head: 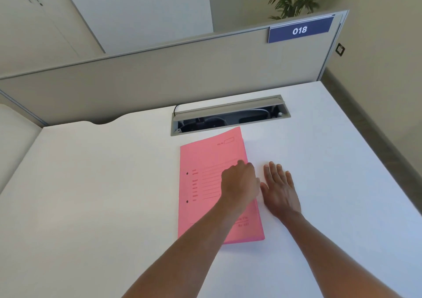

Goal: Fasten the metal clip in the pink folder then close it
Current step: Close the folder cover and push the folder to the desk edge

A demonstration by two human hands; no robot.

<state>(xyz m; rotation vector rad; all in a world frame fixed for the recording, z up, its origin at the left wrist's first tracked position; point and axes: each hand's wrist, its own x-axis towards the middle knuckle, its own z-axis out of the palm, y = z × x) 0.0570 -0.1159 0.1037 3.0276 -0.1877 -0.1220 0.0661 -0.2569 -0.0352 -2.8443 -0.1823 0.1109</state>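
Observation:
The pink folder [205, 183] lies closed and flat on the white desk [102, 195], its printed cover facing up and two punch holes near its left edge. The metal clip is hidden inside. My left hand [239, 183] rests on the folder's right half, fingers curled at the right edge. Just to the right of the folder, my right hand [279, 188] lies flat on the desk with its fingers spread, holding nothing.
An open cable tray [228, 117] with a raised grey lid sits in the desk just behind the folder. A beige partition [159, 74] bearing a blue "018" sign [299, 30] runs along the back. The desk's right edge drops to the floor.

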